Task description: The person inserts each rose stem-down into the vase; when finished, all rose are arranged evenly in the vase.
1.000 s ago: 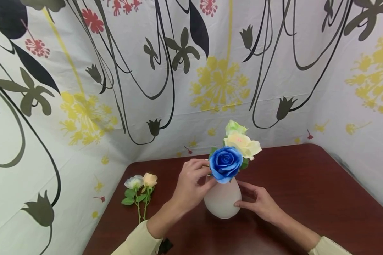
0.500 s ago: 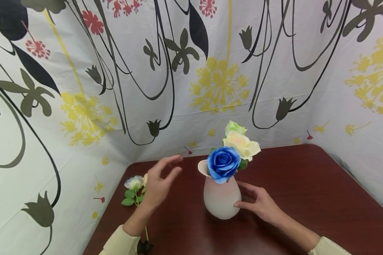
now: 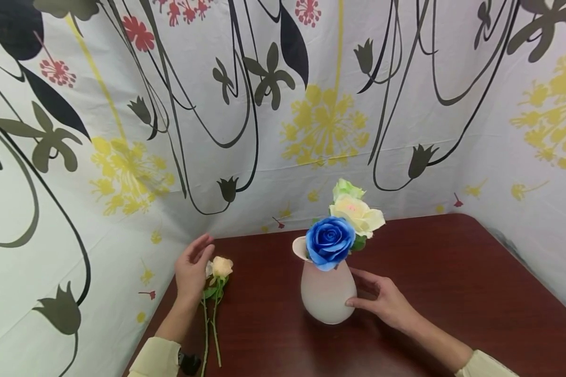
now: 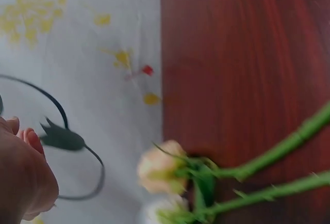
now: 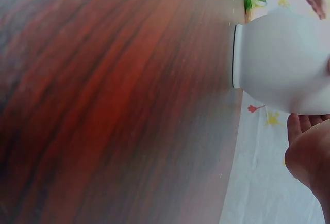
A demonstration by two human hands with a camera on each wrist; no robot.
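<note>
A pale round vase point(image 3: 327, 301) stands upright on the table, its lip showing at the left. From its mouth rise a blue rose point(image 3: 330, 242), a cream rose point(image 3: 357, 213) and a pale green bloom point(image 3: 347, 189). My right hand point(image 3: 388, 302) grips the vase's right side, thumb in front and fingers behind. At the left, my left hand point(image 3: 191, 272) holds nothing and hovers over two loose stems, fingers loosely bent. They are a peach rose point(image 3: 222, 266) and a white rose point(image 4: 162, 209), the white one largely hidden by the hand in the head view.
The dark red-brown wooden table point(image 3: 434, 262) ends at a back edge by a printed fabric wall point(image 3: 264, 131). A similar printed cloth point(image 3: 99, 251) borders the left. A small black object point(image 3: 188, 362) shows beside the left sleeve.
My left hand has let go of the flowers at the vase and moved left to the loose stems. The blue rose has shifted slightly left. My right hand keeps its hold.
</note>
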